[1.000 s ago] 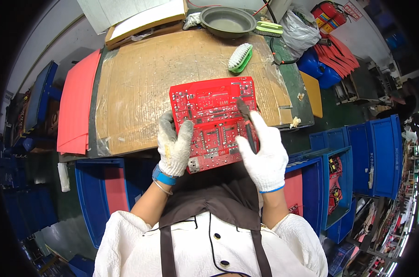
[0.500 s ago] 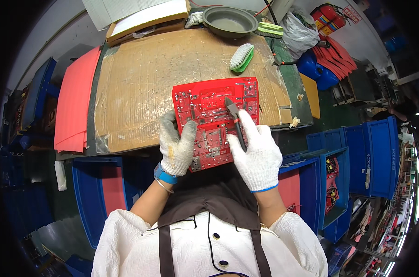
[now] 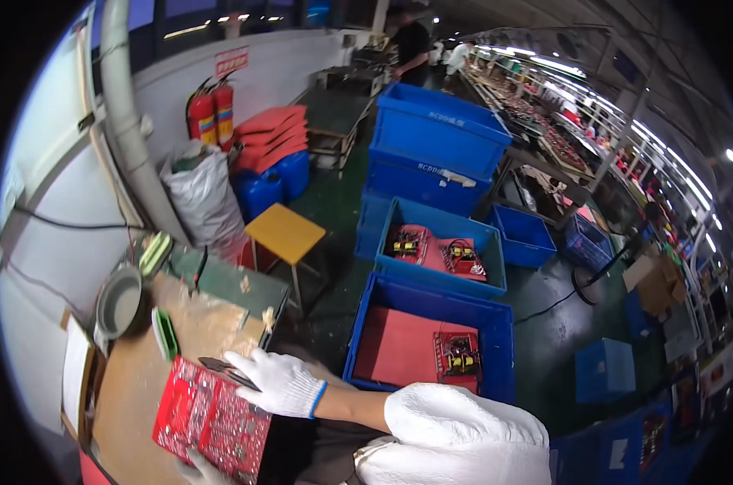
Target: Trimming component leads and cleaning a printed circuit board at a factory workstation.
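Observation:
A red circuit board [image 3: 209,420], dotted with solder joints, is at the lower left over the cardboard-covered workbench [image 3: 136,372]. Low in the picture, my left hand [image 3: 203,470], in a pale glove, grips the board's near edge; part of this hand is cut off by the frame. My right hand [image 3: 281,381], in a white glove with a blue cuff edge, is closed on a pair of cutting pliers [image 3: 217,365]. Their dark jaws lie over the board's far corner. Just beyond stands a green scrubbing brush [image 3: 164,333].
Blue crates [image 3: 431,311] stand to the right, two with red boards on pink sheets. Further off are a yellow stool [image 3: 285,232], blue drums [image 3: 289,174] and fire extinguishers [image 3: 211,113]. A grey basin [image 3: 120,303] sits on the bench. A person [image 3: 411,48] stands in the background.
The view has swung to the right, bringing crates and the workshop into sight. Board and hands now appear lower left; the pliers stay in my right hand.

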`<state>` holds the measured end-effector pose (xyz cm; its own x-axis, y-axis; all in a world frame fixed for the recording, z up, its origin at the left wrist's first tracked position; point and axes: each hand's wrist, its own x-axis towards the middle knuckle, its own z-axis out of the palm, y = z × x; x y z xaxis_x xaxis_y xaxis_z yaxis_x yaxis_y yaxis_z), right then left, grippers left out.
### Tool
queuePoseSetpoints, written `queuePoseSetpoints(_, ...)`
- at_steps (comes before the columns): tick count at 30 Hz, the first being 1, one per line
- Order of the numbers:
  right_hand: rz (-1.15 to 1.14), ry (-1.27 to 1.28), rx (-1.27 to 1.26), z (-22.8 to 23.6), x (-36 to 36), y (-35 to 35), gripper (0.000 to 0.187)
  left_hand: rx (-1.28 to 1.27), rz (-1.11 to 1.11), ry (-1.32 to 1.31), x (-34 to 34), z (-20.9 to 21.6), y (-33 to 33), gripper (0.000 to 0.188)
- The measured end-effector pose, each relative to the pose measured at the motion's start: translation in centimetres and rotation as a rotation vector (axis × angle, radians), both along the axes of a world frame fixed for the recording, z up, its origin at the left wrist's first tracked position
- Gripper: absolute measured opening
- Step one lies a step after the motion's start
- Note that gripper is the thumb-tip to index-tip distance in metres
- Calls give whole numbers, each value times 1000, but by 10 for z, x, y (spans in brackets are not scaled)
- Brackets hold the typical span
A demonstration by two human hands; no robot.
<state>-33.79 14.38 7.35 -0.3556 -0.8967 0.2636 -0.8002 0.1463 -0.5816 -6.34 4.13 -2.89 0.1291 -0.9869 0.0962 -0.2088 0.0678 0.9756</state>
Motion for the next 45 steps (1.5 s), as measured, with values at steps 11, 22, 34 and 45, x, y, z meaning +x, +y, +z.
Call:
queuePoseSetpoints(11,-168,-195,33,-24,-126,-28,58,487,123,-341,-44,102,-3,55)
queuePoseSetpoints(22,-560,39,-28,46,-393,-36,39,-468,-910,-7,-137,81,-158,53)
queuePoseSetpoints(34,-1034,601,273,134,-747,120,32,-276,-946,-15,-286,124,-202,54)
queuePoseSetpoints(45,-1017,670,244,97,-860,153,27,-91,-871,-70,-348,120,-197,55)
